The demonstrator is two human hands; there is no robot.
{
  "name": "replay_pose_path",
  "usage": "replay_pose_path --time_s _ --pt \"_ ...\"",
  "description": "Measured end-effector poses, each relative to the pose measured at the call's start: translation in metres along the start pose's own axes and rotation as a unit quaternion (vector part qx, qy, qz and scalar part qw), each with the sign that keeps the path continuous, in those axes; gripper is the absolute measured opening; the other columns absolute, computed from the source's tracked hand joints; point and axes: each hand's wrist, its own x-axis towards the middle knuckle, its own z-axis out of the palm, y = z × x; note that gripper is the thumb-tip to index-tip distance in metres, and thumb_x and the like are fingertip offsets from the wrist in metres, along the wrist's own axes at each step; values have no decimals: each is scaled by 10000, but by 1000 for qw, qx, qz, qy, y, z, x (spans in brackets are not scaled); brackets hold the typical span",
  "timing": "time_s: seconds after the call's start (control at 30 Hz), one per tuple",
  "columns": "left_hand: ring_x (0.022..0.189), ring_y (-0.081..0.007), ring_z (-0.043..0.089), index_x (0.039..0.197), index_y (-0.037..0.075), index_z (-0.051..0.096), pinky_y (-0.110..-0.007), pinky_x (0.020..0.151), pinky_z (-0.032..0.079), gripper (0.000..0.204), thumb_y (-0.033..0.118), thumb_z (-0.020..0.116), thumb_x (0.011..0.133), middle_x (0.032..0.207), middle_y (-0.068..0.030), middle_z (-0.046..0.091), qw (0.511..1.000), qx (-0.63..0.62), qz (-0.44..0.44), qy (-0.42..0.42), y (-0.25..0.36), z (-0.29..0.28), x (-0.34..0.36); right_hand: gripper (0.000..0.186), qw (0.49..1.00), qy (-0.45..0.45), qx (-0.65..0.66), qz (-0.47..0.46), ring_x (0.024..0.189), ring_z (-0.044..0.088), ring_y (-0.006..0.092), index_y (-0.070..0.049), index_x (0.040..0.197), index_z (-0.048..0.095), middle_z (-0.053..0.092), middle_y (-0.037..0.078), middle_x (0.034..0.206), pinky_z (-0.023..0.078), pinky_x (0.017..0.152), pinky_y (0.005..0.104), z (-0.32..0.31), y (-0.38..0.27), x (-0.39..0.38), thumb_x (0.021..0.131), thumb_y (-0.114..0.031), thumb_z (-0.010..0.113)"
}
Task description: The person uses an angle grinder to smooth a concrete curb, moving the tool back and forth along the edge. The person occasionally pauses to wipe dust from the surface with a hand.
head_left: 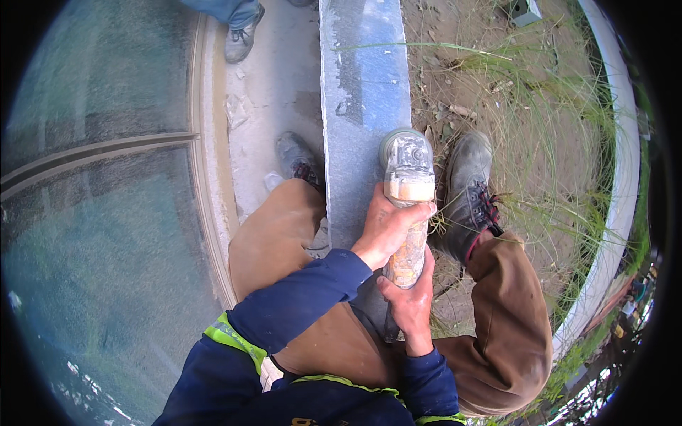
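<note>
While gripping grinder (410,186) near front with wrapped left hand (386,226), clasps rear with curled right hand (413,304), long axis roughly along slab (366,78).

Glass panes (106,284) at left, another person's shoe (241,41) at top, long grass (579,92) at right

Slab (362,92) running ahead between left boot (297,157) and right boot (467,177). Angle grinder (410,186) over slab's right edge; left hand (382,231) on it behind gear head (410,153), right hand (414,305) farther back. Glass panels (106,241) far left. Co-worker's shoe (243,39) ahead (between panels and slab). Grassy soil (533,135) right, curb (625,135) beyond.
</note>
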Motion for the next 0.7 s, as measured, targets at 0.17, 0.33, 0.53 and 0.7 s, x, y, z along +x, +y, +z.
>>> replay_pose_path --time_s 0.17,0.33,0.53,0.7 --pt "914 -197 657 1238 -19 452 -368 834 551 649 178 846 762 1057 -116 640 1000 12 -8 -20 -5 7 2 968 1000 17 15 19 1205 580 255 -32 1543 268 563 166 1334 469 1044 404 -3 2 -3 744 -73 812" --pt "831 -146 652 1101 37 629 -331 765 549 322 106 786 828 973 -61 672 1000 -17 18 3 16 -4 -5 966 999 3 -24 -36 1182 621 282 -31 1535 290 615 202 1299 490 1022 412 9 3 7 737 -114 827" --pt "846 -133 643 1126 44 638 -319 768 540 297 112 755 862 969 -26 665 999 -17 39 -7 17 -11 1 962 998 -4 -62 -27 1171 638 289 -37 1532 305 635 215 1282 502 1007 419 10 -17 10 732 -131 831" --pt "912 -145 637 1166 38 620 -334 823 529 394 135 783 821 1006 -48 663 1000 19 -5 -11 2 10 3 947 999 26 -18 -6 1170 613 263 -22 1528 297 604 188 1299 490 1020 407 -3 -3 4 742 -109 818"
